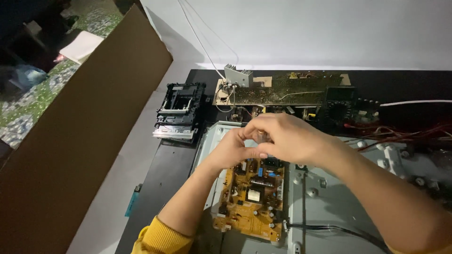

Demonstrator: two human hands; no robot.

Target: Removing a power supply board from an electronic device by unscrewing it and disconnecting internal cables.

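Your 2 hands, left hand (233, 149) and right hand (282, 136), pinched a small clear part (262, 137) above the yellow circuit board (252, 197); it looked light and fragile, best held by its ends.

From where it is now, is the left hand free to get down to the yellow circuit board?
Probably yes. The left hand hovers right above the yellow circuit board, with nothing between them. But it is pinched together with the right hand on a small item, too hidden to identify.
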